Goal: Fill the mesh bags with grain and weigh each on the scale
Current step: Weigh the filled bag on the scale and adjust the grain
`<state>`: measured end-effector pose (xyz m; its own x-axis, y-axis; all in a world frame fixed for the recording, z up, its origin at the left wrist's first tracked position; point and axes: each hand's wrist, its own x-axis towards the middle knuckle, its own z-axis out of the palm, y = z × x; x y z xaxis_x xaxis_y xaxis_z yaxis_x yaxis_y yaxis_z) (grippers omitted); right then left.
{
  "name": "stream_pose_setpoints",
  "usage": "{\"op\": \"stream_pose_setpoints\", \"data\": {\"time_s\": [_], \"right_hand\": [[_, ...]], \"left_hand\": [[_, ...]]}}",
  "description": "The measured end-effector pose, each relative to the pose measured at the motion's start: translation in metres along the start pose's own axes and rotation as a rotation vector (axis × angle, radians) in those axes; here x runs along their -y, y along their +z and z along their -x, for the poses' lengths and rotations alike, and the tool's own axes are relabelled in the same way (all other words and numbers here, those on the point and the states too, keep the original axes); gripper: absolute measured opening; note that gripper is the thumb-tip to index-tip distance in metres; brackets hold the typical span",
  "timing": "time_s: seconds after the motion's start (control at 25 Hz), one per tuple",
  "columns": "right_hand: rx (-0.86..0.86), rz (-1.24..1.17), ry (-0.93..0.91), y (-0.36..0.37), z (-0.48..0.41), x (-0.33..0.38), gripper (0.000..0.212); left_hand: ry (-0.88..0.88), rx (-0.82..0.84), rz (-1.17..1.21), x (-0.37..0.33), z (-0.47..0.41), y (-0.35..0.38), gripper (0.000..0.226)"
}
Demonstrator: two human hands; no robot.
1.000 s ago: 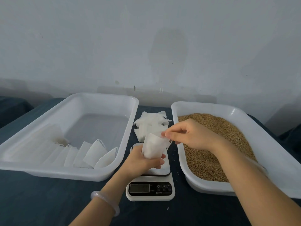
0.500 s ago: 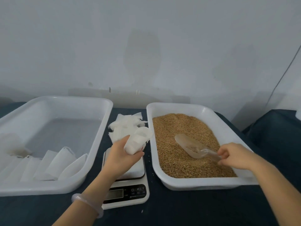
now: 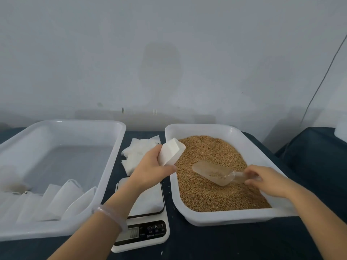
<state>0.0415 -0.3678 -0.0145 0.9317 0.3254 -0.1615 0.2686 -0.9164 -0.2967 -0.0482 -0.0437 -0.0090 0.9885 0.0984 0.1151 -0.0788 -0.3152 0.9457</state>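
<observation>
The fingers (image 3: 167, 169) of the left hand (image 3: 150, 171) are curled round a white mesh bag (image 3: 171, 152), held mid-frame at the left rim of the grain tray (image 3: 206, 220). The right hand (image 3: 266, 180) pinches the handle of a clear scoop (image 3: 214, 172) that lies on the grain (image 3: 204, 194). Below the left hand, the scale (image 3: 148, 229) stands on the dark bench (image 3: 244, 244), with spare bags (image 3: 139, 151) piled behind it.
</observation>
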Motion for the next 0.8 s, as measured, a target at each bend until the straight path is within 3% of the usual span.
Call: {"op": "stream_pose_setpoints", "data": {"time_s": [0.2, 0.44, 0.8], "right_hand": [[-0.169, -0.099, -0.110, -0.062, 0.030, -0.002, 0.023], [-0.363, -0.127, -0.227, -0.129, 0.056, 0.005, 0.027], [-0.377, 0.265, -0.303, -0.147, 0.042, 0.047, 0.027]], "left_hand": [[0.107, 0.009, -0.163, -0.013, -0.025, 0.021, 0.042], [0.133, 0.054, -0.118, -0.014, -0.035, 0.048, 0.052], [0.159, 0.067, -0.032, -0.008, -0.032, 0.065, 0.043]]}}
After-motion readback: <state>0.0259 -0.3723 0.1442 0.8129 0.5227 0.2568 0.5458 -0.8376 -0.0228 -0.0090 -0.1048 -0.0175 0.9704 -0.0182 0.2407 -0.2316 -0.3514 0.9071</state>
